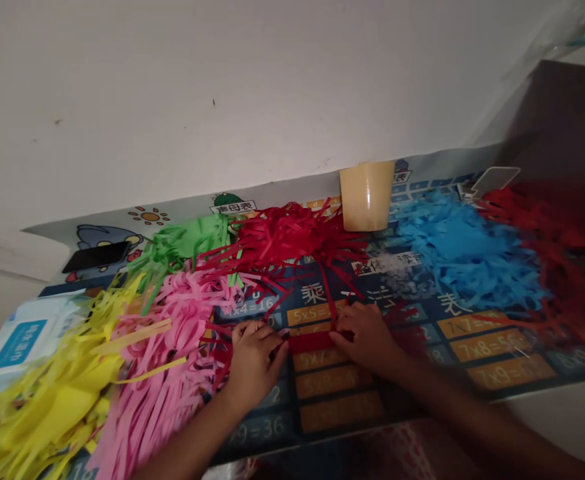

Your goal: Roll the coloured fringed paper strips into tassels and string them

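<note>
A red strip (311,342), apparently paper or cloth, stretches flat between my two hands just above the mat. My left hand (255,360) pinches its left end, and some narrow red strands show beside that wrist. At the other end my right hand (367,333) grips it between thumb and fingers. One thin red ribbon runs from near my right fingers up to a heap of red fringe strips (292,233). Pink fringe strips (172,333) lie left of my left hand. My fingers partly hide both ends of the strip.
Yellow fringe (67,400), green fringe (187,240), blue fringe (472,247) and more red fringe (537,227) surround the hands. A yellow cup (367,197) stands by the wall. At left lie a black phone (96,257) and a wipes pack (20,343). The printed table mat (337,407) reaches the front edge.
</note>
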`<state>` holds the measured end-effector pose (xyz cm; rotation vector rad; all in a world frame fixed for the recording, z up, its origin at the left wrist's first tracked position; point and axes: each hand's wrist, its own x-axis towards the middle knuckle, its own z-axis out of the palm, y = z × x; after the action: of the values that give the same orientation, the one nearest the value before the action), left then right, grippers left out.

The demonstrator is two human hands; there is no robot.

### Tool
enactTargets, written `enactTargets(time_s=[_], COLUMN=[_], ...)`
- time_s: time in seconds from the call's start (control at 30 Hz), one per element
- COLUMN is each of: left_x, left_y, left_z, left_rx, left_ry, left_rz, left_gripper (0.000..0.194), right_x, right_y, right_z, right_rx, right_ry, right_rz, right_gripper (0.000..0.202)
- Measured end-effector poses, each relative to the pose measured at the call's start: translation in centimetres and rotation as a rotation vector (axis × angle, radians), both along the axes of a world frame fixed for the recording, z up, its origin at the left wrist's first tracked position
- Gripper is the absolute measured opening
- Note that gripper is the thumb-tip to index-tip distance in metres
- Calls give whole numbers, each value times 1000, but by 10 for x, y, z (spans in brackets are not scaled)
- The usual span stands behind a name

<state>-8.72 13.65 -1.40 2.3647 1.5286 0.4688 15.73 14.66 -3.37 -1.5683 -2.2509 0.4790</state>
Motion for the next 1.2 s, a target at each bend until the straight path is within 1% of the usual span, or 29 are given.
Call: enactTargets(time_s=[0.13, 0.3, 0.37, 0.43, 0.47, 0.53, 0.63, 0.7, 0.77, 0.83, 0.9, 0.93, 1.0, 1.07, 1.1, 1.13, 1.2], left_x=[0, 1, 2, 3, 3, 3, 3, 6, 9, 11, 13, 12, 9, 3, -1, -5, -13], left_y=[3, 4, 4, 1, 0, -4, -9, -10, -9, -6, -2, -1, 0, -1, -2, -3, -4], left_z=[-6, -10, -11, -12, -12, -12, -11, -10, -9, -8, -7, -8, -9, -10, -11, -11, -10], left_rx=[10, 41, 82, 165, 217, 309, 359, 352, 333, 309, 303, 307, 334, 369, 378, 378, 338], left_ry=[32, 35, 47, 56, 62, 94, 153, 154, 134, 117, 90, 79, 70, 67, 57, 36, -21], left_rz=[24, 31, 43, 17, -14, -103, -208, -223, -206, -189, -170, -164, -164, -170, -174, -178, -181], left_gripper=[23, 21, 16, 8, 13, 25, 22, 19, 18, 19, 17, 16, 13, 11, 11, 11, 12], right_x=[-1, -4, -4, -2, 0, 5, 10, 11, 10, 6, 0, -4, -9, -9, -6, -2, 7], right_y=[1, 2, 2, 0, -3, -8, -12, -9, -3, 3, 5, 5, 2, 0, 0, 0, 2], right_z=[-2, -4, -4, -3, -3, -2, -6, -9, -10, -6, 0, 2, 3, -3, -7, -12, -19], right_rx=[-11, -17, -12, 37, 86, 234, 435, 486, 468, 422, 391, 389, 403, 412, 407, 396, 348], right_ry=[-15, -21, -23, -3, 9, 9, -88, -154, -180, -194, -209, -220, -242, -237, -216, -181, -79], right_rz=[-15, -34, -49, -68, -49, 67, 302, 377, 387, 344, 298, 299, 346, 371, 360, 337, 276], right_gripper=[20, 21, 19, 12, 14, 18, 8, 3, 5, 8, 6, 5, 5, 6, 10, 14, 14])
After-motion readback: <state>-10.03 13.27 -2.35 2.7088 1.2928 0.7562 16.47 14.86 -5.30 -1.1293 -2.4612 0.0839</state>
